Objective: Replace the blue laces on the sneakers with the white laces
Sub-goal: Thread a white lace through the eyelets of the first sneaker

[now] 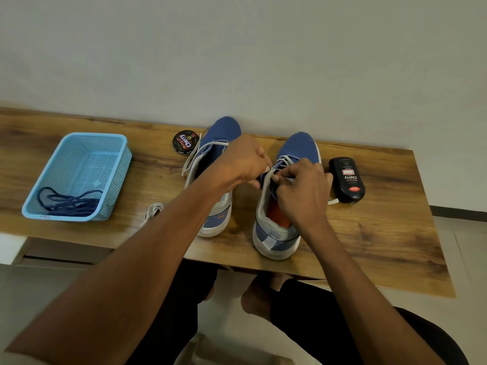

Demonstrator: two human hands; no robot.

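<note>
A: Both hands at the right sneaker (279, 206) now — left hand (245, 160) pinching the white lace (286, 159) tip, right hand (300, 188) curled round the eyelet edge, fingertips nearly touching.

B: Best way to feed it?

A: Keep the tip stiff and short between finger and thumb. Steady the eyelet flap with the right hand, push through from outside, then pull the slack clear before moving on.

B: And the crossings beyond the hands?

A: Already laced toward the toe, it seems. Worth keeping them flat — no twists — and both ends even.

B: Left sneaker (214, 180)?

A: Under the left wrist, white lace started but hanging loose off its far side. Likely next.

B: Blue laces (69, 202)?

A: Out of both shoes, heaped in the basket (116, 164), well left of the hands. More white lace (154, 209) on the tabletop (382, 241) by the left forearm.

B: Anything to knock?

A: Polish bottle (346, 180) just right of the right hand; tin (185, 142) beyond the left. Easy with the elbows.
</note>
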